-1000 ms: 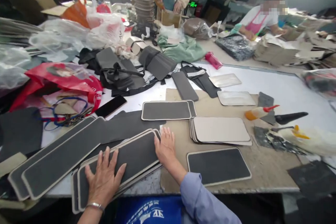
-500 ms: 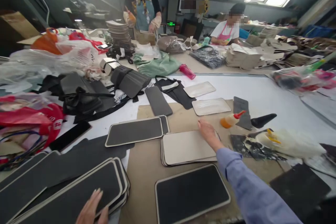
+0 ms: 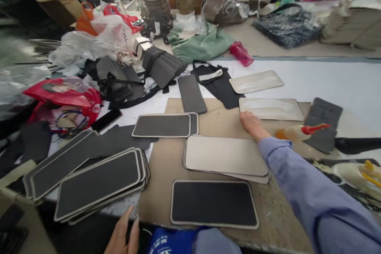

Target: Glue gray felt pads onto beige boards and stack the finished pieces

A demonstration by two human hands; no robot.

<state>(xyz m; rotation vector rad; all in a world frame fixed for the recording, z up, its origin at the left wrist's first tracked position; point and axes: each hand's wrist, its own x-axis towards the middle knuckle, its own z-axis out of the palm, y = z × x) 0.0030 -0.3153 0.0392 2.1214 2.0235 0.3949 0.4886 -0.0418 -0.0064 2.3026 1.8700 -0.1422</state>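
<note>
My right hand (image 3: pixel 251 124) reaches over the table, fingers pinched together at the near left corner of a shiny pale panel (image 3: pixel 272 109) that lies flat. A second pale panel (image 3: pixel 256 81) lies beyond it. Below my right hand is a stack of plain beige panels (image 3: pixel 224 155). Nearest me rests a black panel with a beige rim (image 3: pixel 214 203). My left hand (image 3: pixel 123 232) hangs at the table's front edge, fingers apart and holding nothing. Close to it is a stack of dark rimmed panels (image 3: pixel 99 182).
A glue bottle with a red tip (image 3: pixel 302 131) lies at right, beside a black handle (image 3: pixel 357 145). A phone (image 3: pixel 106 120), a red bag (image 3: pixel 64 97) and dark bundles (image 3: pixel 163 65) crowd the left. Behind stand a pink cup (image 3: pixel 241 53) and two co-workers.
My right hand has moved from the beige stack to the pale panel's corner. My left hand has come off the dark stack toward the table edge. The view has tilted down.
</note>
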